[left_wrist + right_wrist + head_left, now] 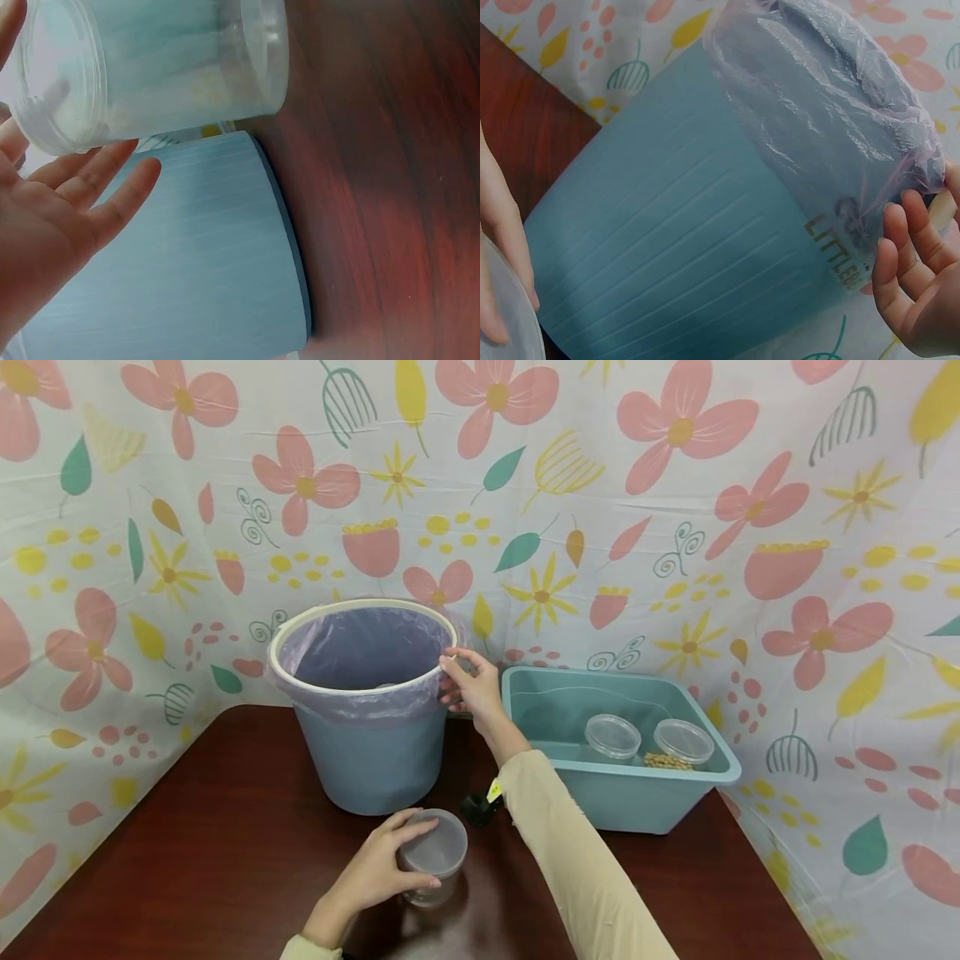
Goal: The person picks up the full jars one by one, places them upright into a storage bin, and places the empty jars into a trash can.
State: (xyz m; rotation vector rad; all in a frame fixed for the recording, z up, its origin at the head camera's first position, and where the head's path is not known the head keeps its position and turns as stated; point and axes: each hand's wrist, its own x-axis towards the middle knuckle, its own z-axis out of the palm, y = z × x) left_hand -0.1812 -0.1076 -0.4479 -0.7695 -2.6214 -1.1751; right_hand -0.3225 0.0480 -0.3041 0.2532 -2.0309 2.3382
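My left hand (386,864) holds a clear plastic jar (442,889) with a translucent lid (435,843) on the table, thumb and fingers spread round its upper part. In the left wrist view the jar (172,67) fills the top, its inside hazy. At the right side of a blue trash bin (375,752), my right hand (474,689) pinches the cream rim (360,689), its other fingers hanging outside. A thin, clear pinkish bin liner (840,97) drapes over the bin's top, with gold lettering below it in the right wrist view.
Right of the bin stands a teal tub (622,785) with a clear round container (611,739), a second lidded container (684,743) and small tan pieces (667,762). A black device (480,810) shows by my right wrist. Flower-patterned cloth (525,527) hangs behind the dark wooden table (187,835).
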